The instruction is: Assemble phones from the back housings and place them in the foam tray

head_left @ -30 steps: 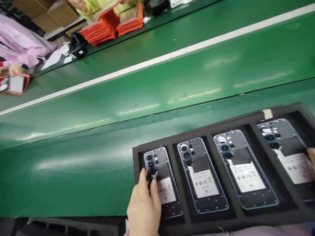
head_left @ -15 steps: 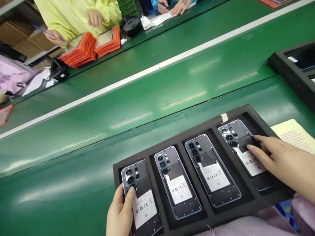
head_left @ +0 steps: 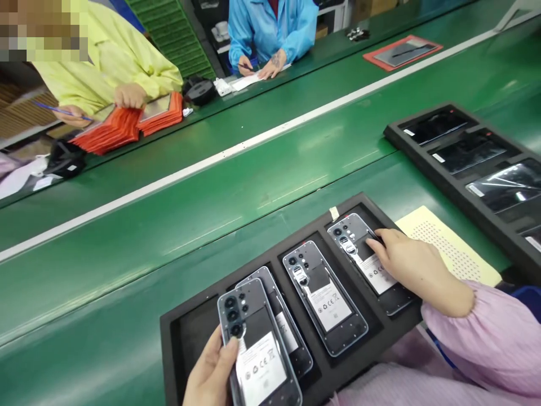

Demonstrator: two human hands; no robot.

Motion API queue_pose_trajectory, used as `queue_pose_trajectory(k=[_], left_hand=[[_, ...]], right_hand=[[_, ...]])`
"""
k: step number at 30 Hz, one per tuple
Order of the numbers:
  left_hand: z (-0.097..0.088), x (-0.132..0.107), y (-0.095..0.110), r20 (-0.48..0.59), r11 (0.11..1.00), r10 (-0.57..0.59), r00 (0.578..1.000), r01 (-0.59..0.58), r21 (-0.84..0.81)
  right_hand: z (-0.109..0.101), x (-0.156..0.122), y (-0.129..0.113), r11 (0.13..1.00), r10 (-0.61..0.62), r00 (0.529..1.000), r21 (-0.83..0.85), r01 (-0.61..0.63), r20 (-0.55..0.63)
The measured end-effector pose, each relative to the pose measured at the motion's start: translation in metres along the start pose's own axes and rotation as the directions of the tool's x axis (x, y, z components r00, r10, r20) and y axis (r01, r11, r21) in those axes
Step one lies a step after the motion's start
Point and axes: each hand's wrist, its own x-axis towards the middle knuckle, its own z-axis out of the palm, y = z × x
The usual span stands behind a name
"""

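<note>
My left hand grips a phone back cover with camera holes and a white label, lifted out of the leftmost slot of a black foam tray. My right hand lies on the rightmost cover in the tray, its fingers curled onto the cover's upper part. Two more covers lie in the middle slots, one partly hidden behind the lifted one. The tray sits at the near edge of a green conveyor belt.
A second black tray with dark glossy parts lies at the right. A perforated yellow sheet lies beside my tray. Across the belt, a person in yellow handles orange-red sleeves; a person in blue writes on paper. A red mat lies beyond.
My left hand has lifted the leftmost cover out of its slot. My right hand has come in onto the rightmost cover. My view has swung to the right, revealing the second tray.
</note>
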Motion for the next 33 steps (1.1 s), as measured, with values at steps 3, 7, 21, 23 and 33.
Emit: queue_pose_trajectory(k=[3, 7, 21, 23, 33], left_hand=[[0.013, 0.004, 0.001, 0.108, 0.981, 0.046, 0.993, -0.065, 0.182], [0.018, 0.009, 0.012, 0.22, 0.926, 0.047, 0.974, -0.125, 0.357], [0.024, 0.011, 0.006, 0.191, 0.629, 0.439, 0.878, -0.452, 0.633], [0.025, 0.009, -0.004, 0.174, 0.749, 0.442, 0.88, -0.469, 0.467], [0.023, -0.001, -0.011, 0.087, 0.878, 0.411, 0.907, -0.369, -0.305]], right_hand=[[-0.007, -0.001, 0.013, 0.972, -0.068, 0.998, 0.224, 0.066, -0.001], [-0.025, -0.008, 0.027, 0.762, -0.154, 0.98, 0.616, 0.197, -0.122], [-0.009, -0.036, -0.078, 0.934, -0.316, 0.943, 0.206, 0.291, 0.101], [-0.011, -0.037, -0.081, 0.941, -0.295, 0.951, 0.201, 0.272, 0.092], [-0.014, -0.052, -0.084, 0.932, -0.315, 0.947, 0.212, 0.295, 0.063]])
